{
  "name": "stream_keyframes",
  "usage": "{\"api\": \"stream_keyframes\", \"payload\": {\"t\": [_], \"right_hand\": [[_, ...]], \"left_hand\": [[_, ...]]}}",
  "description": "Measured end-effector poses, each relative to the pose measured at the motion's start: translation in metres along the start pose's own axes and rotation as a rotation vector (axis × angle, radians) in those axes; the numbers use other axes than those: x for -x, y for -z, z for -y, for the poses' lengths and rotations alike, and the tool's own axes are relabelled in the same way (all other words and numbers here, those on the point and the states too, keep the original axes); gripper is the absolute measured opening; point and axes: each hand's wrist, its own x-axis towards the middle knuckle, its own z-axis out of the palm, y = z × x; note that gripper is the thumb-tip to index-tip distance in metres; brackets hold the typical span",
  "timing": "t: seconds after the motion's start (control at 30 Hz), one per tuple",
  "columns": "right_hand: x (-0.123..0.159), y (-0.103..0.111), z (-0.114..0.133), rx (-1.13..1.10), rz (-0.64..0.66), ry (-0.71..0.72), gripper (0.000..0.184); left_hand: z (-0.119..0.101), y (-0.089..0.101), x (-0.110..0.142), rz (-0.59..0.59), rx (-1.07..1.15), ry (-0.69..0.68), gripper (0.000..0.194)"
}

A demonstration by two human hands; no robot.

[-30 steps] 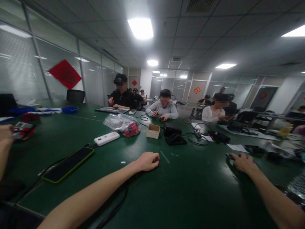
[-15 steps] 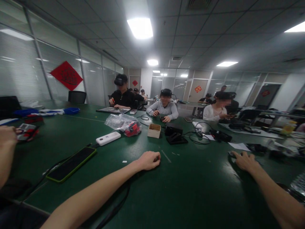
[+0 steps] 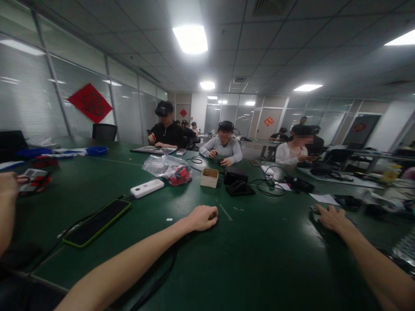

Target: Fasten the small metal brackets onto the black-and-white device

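Note:
My left hand (image 3: 203, 218) rests on the green table (image 3: 253, 259) in the middle, its fingers curled closed. What lies inside them, if anything, is hidden. Farther right, my right hand (image 3: 333, 219) is low over the tabletop with bent fingers. A small dark grey object (image 3: 314, 209) shows at its fingertips, too small to name. Beyond my left hand stands a small open cardboard box (image 3: 209, 179), beside a black device (image 3: 239, 189). A clear plastic bag with red and black contents (image 3: 177, 172) lies left of the box.
A white power bank (image 3: 147, 188) and a green-edged phone (image 3: 97, 223) with a cable lie to the left. At the far left, another person's hand (image 3: 8, 190) is by a red and grey object (image 3: 34, 179). Black cables, papers (image 3: 324, 198) and a clear bottle stand right. People sit opposite.
The view has shifted slightly. My left fingers have curled in a little, covering a dark spot seen at their tips earlier. My right hand stays in place.

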Motion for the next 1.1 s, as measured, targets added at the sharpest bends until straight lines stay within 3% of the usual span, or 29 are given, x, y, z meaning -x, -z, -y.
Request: {"api": "stream_keyframes", "payload": {"t": [0.43,0.8,1.1], "right_hand": [[-0.009,0.015,0.007,-0.014,-0.007,-0.046,0.043],[-0.012,0.011,0.003,-0.068,-0.025,-0.098,0.027],[-0.003,0.003,0.008,-0.044,-0.097,-0.139,0.033]], "left_hand": [[-0.002,0.005,0.002,0.028,0.01,0.013,0.012],[-0.003,0.005,0.003,0.023,0.005,0.005,0.013],[-0.005,0.006,0.003,0.033,-0.019,0.02,0.012]]}}
